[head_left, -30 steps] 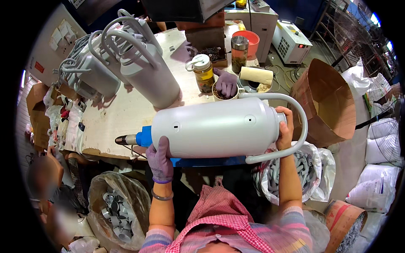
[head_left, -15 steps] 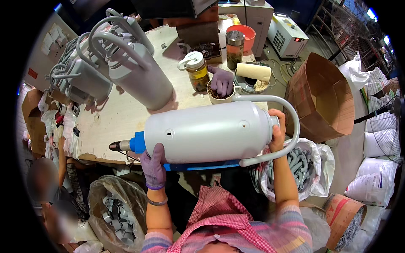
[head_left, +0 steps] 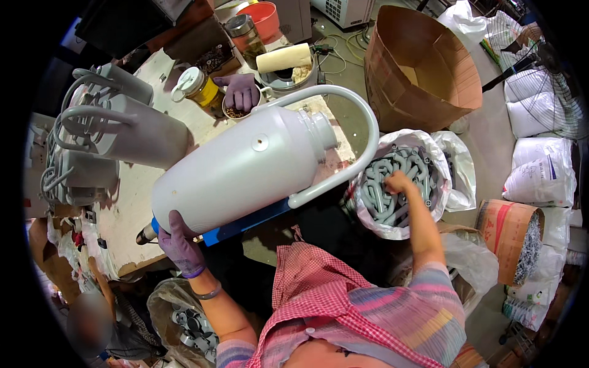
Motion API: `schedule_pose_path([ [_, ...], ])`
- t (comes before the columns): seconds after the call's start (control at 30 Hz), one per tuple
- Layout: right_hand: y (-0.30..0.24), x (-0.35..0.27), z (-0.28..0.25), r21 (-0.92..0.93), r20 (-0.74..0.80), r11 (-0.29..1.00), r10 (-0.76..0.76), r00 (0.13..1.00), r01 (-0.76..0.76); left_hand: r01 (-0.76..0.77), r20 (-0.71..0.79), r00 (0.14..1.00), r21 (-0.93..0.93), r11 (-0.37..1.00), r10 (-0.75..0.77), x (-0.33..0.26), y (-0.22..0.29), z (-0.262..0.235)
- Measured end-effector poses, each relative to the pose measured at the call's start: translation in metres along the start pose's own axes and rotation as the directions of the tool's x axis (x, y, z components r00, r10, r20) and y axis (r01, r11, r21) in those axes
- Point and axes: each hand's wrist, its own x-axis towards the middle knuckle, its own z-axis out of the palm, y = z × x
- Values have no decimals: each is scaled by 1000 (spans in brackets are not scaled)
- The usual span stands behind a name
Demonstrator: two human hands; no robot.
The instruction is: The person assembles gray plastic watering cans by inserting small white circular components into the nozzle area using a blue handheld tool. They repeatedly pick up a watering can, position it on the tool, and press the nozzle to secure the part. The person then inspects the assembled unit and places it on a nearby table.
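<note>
Jug: large white plastic jug (head_left: 245, 172), tilted, base resting at surface (head_left: 132, 214) edge.
Left hand (head_left: 179, 239): gloved, gripping jug's base.
Right hand (head_left: 399, 183): bare, reaching into bag of grey handles (head_left: 392, 190); grip unclear.

The jug (head_left: 245, 175) looks smooth, matt white plastic, its handle (head_left: 343, 141) the same; the left hand (head_left: 179, 242) wears a purple cloth glove; the bag (head_left: 454, 165) is thin glossy plastic; the box (head_left: 423, 61) is dull brown cardboard; the tabletop (head_left: 132, 214) looks worn and rough.
</note>
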Motion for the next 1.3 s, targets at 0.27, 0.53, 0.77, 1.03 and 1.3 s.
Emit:
schedule_pose_path([
  [0.27,-15,-4,94,151,-458,957,-154,875,248,-11,-35,999,11,1000,11,-9,-2,-11],
  [0.53,-48,-190,-20,-343,-844,539,-537,0,769,-45,-36,998,64,997,47,1,-15,-23],
  [0.77,-41,-217,-27,-180,-857,707,-453,243,684,-84,-14,996,24,996,85,-2,-12,-18],
  [1.03,-28,-223,-60,813,-413,304,-300,860,496,-149,-45,987,83,985,153,2,-7,-18],
  [1.3,-115,-250,-160,-234,-571,811,-561,600,536,-74,-2,997,-84,994,74,7,-6,-11],
])
